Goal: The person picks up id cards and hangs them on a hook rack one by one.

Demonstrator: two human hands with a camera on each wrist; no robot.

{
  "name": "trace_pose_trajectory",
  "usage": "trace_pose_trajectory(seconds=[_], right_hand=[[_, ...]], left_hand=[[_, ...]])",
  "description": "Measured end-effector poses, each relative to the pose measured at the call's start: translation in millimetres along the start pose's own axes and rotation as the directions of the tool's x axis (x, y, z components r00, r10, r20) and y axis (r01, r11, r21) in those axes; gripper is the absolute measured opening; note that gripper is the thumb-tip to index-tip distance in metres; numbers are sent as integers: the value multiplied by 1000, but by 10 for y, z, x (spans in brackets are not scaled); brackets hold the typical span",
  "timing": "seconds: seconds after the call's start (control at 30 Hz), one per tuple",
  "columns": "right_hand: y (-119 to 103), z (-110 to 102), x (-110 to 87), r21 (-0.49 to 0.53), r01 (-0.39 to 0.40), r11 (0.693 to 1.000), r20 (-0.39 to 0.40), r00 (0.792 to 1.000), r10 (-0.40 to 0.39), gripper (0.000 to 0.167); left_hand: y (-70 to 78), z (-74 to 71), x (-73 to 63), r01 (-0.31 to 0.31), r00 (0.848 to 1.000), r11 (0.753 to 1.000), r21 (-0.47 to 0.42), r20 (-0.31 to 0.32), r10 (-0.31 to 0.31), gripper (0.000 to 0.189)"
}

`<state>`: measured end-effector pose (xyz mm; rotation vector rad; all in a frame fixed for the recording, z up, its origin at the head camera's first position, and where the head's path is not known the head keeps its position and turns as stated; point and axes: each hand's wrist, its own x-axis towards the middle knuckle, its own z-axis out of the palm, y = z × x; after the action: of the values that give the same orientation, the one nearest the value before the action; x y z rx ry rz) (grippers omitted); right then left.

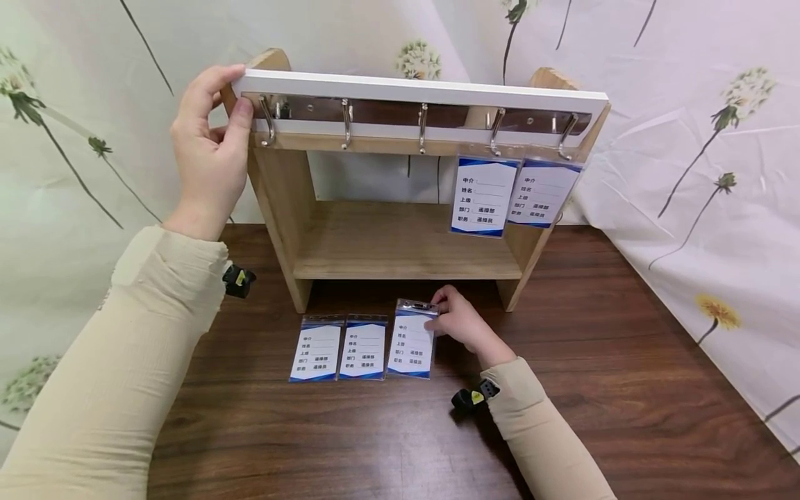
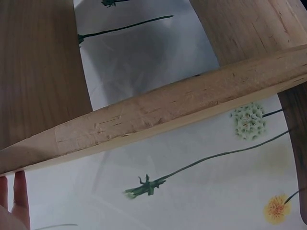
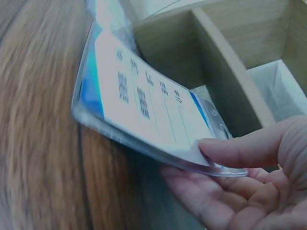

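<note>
My left hand (image 1: 209,142) grips the upper left corner of a wooden rack (image 1: 406,260), thumb in front by the end hook. In the left wrist view, its fingertips (image 2: 20,196) show beside the side panel (image 2: 168,108). Low in front of the rack, my right hand (image 1: 461,323) pinches the upper right edge of a clear-sleeved badge (image 1: 410,351). The right wrist view shows the thumb (image 3: 244,151) on the face of this badge (image 3: 148,105) and fingers beneath, the badge tilted. Left of it, two similar badges, a near one (image 1: 364,349) and a farther one (image 1: 317,351), lie on the table.
A white rail (image 1: 412,85) with several metal hooks (image 1: 423,128) runs along the rack's top. Two badges hang at its right end, one (image 1: 484,198) partly overlapping the other (image 1: 545,191). The dark wood table (image 1: 625,361) meets flower-printed fabric (image 1: 675,139) behind and at the sides.
</note>
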<state>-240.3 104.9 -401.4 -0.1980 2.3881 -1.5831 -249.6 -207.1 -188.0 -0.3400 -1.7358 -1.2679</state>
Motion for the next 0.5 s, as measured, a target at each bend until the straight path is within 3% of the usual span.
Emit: trace_pose_trajectory(seconds=[0.2,0.5], right_hand=[[-114,-19,-50,164,27,986,32,999,-33,37],[-329,-58,-196,110,148,983,-34,989,-145,27]], left_hand=[[5,2,9,4,1000,1000,9,2,-4,30],[-1,-7,7,9,1000,1000,5,1,-9,30]])
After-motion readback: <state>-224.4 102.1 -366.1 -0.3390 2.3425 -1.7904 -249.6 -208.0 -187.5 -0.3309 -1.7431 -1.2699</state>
